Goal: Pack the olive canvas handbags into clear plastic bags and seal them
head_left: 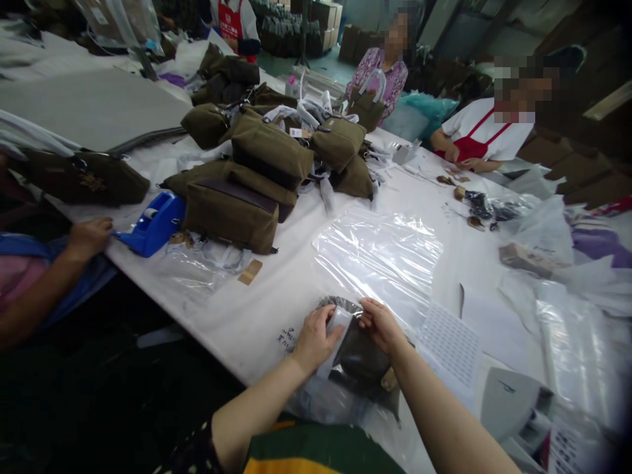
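A dark bag in a clear plastic wrapper [363, 359] lies at the table's near edge, with a white strip down its left side. My left hand [318, 339] is on the bag's upper left, over the white strip, its fingers curved and apart from the thumb. Whether it grips anything is hard to tell. My right hand [382, 326] is at the bag's upper right, fingers pinched at the top edge; what is between them is too small to make out. Just beyond lies a flat clear plastic bag [380, 250]. A printed label sheet [449, 349] is right of my right hand.
Olive bags [232, 210] are piled at centre left, beside a blue tape dispenser [157, 220]. A co-worker's hand [89, 237] rests near it. Two people stand across the table [296, 263]. A grey device [513, 401] and plastic sleeves [570, 342] are at right.
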{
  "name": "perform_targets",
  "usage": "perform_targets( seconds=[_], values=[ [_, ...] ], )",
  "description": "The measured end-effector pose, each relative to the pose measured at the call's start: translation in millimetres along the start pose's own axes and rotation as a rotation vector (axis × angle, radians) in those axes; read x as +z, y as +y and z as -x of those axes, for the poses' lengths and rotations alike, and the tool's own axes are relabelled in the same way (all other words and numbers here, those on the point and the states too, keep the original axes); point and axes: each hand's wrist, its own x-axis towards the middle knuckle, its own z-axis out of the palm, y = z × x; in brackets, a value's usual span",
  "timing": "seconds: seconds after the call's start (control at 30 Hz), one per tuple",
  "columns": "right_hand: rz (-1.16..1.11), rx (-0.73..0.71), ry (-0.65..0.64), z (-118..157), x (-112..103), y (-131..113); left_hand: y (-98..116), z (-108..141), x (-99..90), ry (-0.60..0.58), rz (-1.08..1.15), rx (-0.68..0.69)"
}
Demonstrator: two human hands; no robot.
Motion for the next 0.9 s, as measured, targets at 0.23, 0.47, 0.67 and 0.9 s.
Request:
perform_targets(
  seconds=[0.23,0.47,0.67,0.9],
  values=[
    [-0.018,-0.025,0.027,3,-18,2,-3,-7,-9.2,-0.154,-0.35,0.225],
    [0.203,0.025,-0.036,4,16,-10,-1,12,2.7,-0.136,-0.564,0.257],
    [0.421,0.105,0.046,-10,21,12,-6,17,9.1,-0.102,-0.583,0.197],
    [0.533,0.078,0.123,-9,20,19,-6,17,4.8,-0.102,-0.573,0.202]
  ],
)
